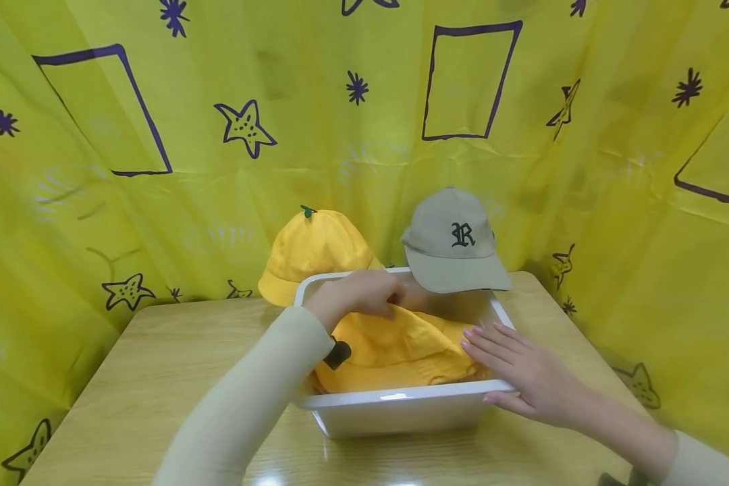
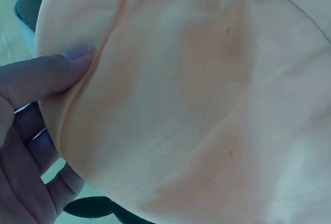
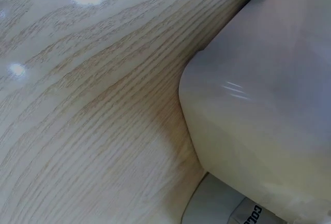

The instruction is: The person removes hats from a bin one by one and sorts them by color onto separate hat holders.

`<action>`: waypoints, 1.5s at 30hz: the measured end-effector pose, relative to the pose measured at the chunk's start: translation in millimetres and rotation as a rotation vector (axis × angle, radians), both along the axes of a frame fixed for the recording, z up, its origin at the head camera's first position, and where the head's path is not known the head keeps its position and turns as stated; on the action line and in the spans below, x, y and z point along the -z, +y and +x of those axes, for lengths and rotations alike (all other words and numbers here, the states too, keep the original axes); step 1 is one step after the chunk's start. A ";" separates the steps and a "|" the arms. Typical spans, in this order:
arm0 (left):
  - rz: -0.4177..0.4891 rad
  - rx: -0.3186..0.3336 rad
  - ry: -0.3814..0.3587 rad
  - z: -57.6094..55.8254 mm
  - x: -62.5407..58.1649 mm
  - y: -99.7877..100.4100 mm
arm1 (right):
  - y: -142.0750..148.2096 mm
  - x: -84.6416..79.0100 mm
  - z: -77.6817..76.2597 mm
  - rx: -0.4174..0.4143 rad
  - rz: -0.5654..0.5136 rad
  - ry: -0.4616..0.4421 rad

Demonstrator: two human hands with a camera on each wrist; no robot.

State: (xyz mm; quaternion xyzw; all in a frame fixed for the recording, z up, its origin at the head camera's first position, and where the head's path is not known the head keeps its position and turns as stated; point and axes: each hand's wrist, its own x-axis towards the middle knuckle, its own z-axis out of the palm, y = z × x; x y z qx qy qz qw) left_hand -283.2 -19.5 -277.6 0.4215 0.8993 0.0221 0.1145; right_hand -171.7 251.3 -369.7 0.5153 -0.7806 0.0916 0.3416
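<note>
Inside a white bin (image 1: 401, 408) lies a yellow hat (image 1: 395, 344), its brim toward the front. My left hand (image 1: 367, 290) pinches the hat's fabric near the back of the bin, the thumb (image 2: 57, 74) on the cloth in the left wrist view. My right hand (image 1: 525, 371) lies over the bin's front right corner, its fingers straight and reaching past the rim beside the hat. The right wrist view looks along the bin's outer wall (image 3: 258, 100); no part of the hand shows there.
Behind the bin at left sits another yellow hat (image 1: 316, 250) with a green sprout on top. At the back right is a beige cap (image 1: 452, 243) bearing a dark letter R, overlapping the bin's rim. A patterned yellow curtain (image 1: 316, 81) surrounds the wooden table (image 1: 182, 364).
</note>
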 end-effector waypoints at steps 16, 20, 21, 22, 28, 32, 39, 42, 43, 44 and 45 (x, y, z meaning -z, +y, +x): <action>0.095 0.041 0.016 12.0 -36.9 -5.9 | -3.0 -7.5 -0.6 -0.044 0.007 -0.015; 0.142 0.071 0.028 13.9 -46.2 -10.8 | -2.2 -19.9 -3.7 -0.056 0.004 -0.017; 0.163 0.079 0.029 14.0 -48.3 -12.3 | -2.4 -23.9 -4.9 -0.050 0.005 -0.007; 0.185 0.091 0.032 13.7 -50.2 -13.7 | -2.8 -28.0 -6.3 -0.048 0.002 0.013; 0.288 0.113 0.030 11.3 -59.5 -21.5 | -9.4 -51.0 -16.0 -0.095 -0.041 0.167; 0.313 0.092 0.041 11.3 -64.5 -24.9 | -14.5 -65.3 -18.2 -0.145 -0.075 0.212; 0.370 0.050 0.091 13.0 -76.0 -30.4 | -22.8 -87.5 -17.1 -0.154 -0.103 0.318; 0.395 0.019 0.109 13.9 -80.9 -31.4 | -25.4 -95.2 -17.6 -0.173 -0.083 0.356; 0.401 0.006 0.114 14.3 -82.8 -31.7 | -26.7 -98.0 -17.2 -0.178 -0.074 0.365; 0.406 -0.007 0.116 14.5 -84.4 -31.9 | -28.2 -100.5 -16.7 -0.181 -0.067 0.375; 0.409 -0.020 0.119 14.7 -86.1 -31.9 | -30.0 -102.7 -16.2 -0.177 -0.063 0.384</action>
